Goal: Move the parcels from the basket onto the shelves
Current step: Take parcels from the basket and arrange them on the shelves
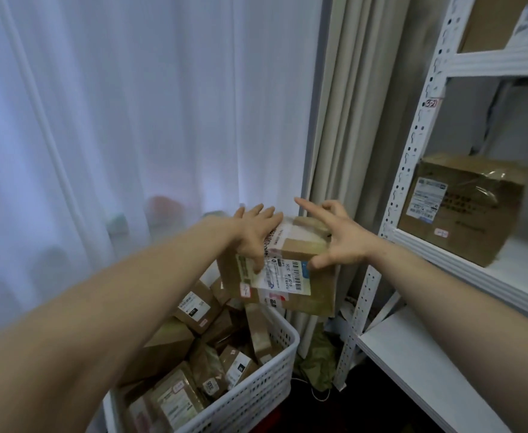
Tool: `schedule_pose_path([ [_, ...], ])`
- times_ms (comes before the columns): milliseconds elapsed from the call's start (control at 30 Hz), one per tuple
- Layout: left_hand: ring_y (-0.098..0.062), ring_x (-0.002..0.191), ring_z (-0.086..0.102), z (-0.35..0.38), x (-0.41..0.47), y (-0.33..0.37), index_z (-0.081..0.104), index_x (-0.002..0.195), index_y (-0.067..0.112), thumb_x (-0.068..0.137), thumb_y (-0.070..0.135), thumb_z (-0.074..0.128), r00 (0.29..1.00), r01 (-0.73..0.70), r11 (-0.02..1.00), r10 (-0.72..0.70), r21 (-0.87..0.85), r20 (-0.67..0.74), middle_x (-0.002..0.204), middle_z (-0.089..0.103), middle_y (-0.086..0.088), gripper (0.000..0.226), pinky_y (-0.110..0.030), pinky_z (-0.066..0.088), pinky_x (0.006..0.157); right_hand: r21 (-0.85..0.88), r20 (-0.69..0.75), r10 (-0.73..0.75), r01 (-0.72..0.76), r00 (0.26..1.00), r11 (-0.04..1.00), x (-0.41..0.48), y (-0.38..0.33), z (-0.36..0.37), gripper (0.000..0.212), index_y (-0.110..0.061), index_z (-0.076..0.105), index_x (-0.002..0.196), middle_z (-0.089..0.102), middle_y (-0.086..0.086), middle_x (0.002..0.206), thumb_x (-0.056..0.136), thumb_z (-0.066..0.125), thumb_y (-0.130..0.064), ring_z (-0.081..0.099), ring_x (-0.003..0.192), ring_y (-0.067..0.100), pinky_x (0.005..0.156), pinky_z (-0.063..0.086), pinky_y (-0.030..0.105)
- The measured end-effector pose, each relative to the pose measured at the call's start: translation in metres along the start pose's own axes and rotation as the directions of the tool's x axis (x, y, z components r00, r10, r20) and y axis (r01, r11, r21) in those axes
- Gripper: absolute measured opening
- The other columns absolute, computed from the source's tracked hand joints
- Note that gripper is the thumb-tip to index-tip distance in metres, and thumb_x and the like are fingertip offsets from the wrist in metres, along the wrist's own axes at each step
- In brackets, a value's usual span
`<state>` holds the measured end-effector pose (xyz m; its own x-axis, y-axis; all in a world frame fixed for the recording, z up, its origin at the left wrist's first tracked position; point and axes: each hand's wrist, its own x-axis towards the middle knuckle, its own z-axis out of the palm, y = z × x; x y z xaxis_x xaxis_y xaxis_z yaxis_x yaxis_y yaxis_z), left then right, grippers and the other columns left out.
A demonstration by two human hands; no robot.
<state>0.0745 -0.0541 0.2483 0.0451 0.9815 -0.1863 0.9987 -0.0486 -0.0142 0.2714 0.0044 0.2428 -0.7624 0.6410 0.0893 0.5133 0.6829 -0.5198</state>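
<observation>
Nearest the camera, a white perforated basket (266,379) stands on the floor at lower centre. It is filled with brown parcels (194,307), most bearing white shipping labels and lying at mixed angles. To its right is the white shelving unit (412,170), a metal frame with punched uprights. Its lowest board (412,370) is a plain white panel. A green crumpled cloth (316,367) lies on the dark floor between the basket and the frame.

The held parcel (291,276) is in the air above the far rim of the basket, just left of the shelving upright and clear of the boards. It is a brown cardboard box, taped, with a white barcode label on its near face and a small pink sticker at the lower left corner.

The left hand (253,232) grips its upper left: the fingers lie close together over the top and the thumb presses the near face. The right hand (337,239) grips the upper right: the thumb is on the near face, the index finger is extended straight, and the other fingers curl onto the top.

Farther right, a cardboard box (462,210) sits on the middle shelf. A handwritten tag (432,103) is fixed to the upright. Behind everything hang a white sheer curtain (116,120) and a beige drape (350,104).
</observation>
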Motion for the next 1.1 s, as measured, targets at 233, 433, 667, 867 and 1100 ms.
schedule_pose_path([
  [233,-0.028,0.127,0.037,-0.004,0.007,0.007,0.007,0.149,0.017,0.059,0.019,0.087,0.989,-0.001,0.966,0.04,-0.26,0.145,0.134,0.038,-0.007,0.121,-0.045,0.034,0.11,-0.099,0.098,-0.028,0.038,0.995,0.994,-0.003,0.001,-0.013,0.12,-0.057,0.001,0.144,0.011,-0.004,0.142,0.06,0.083,-0.028,0.022,0.132,0.02,0.112,0.031,0.035],
  [433,-0.018,0.104,0.062,0.015,-0.001,-0.022,0.044,0.123,0.014,0.066,0.005,0.083,0.998,0.052,0.649,-0.003,-0.759,0.066,0.114,0.064,-0.001,0.07,-0.026,0.053,0.081,0.466,-0.276,0.318,-0.163,0.907,0.87,-0.016,0.032,-0.003,0.113,-0.032,0.006,0.153,-0.006,-0.001,0.16,0.067,0.079,-0.044,0.004,0.147,0.022,0.116,0.014,0.045],
  [667,-0.02,0.113,0.058,0.034,-0.001,-0.03,0.055,0.124,0.02,0.067,0.006,0.081,0.995,0.055,0.17,-0.093,-0.984,0.04,0.115,0.067,0.001,0.064,-0.042,0.046,0.096,0.832,-0.066,0.438,-0.193,0.897,0.521,-0.013,0.048,0.037,0.078,-0.023,0.05,0.136,0.062,0.003,0.125,0.066,0.077,-0.044,0.052,0.118,0.022,0.107,0.031,0.044],
  [867,-0.02,0.112,0.059,0.039,0.0,-0.035,0.055,0.125,0.02,0.063,0.01,0.083,0.992,0.031,0.074,-0.122,-0.997,0.022,0.113,0.07,0.001,0.069,-0.047,0.041,0.104,0.863,-0.099,0.368,-0.104,0.925,0.494,-0.003,0.034,0.04,0.022,-0.02,0.064,0.113,0.072,-0.004,0.094,0.092,0.059,-0.02,0.065,0.089,0.014,0.084,0.05,0.035],
  [1100,-0.018,0.112,0.059,0.04,0.0,-0.031,0.059,0.111,0.025,0.071,0.01,0.079,0.99,0.017,0.058,-0.143,-0.998,0.008,0.109,0.07,0.003,0.047,-0.045,0.041,0.105,0.854,-0.11,0.355,-0.094,0.928,0.511,-0.001,0.035,0.037,0.02,-0.023,0.065,0.112,0.073,-0.007,0.092,0.094,0.057,-0.021,0.066,0.091,0.013,0.087,0.05,0.036],
])
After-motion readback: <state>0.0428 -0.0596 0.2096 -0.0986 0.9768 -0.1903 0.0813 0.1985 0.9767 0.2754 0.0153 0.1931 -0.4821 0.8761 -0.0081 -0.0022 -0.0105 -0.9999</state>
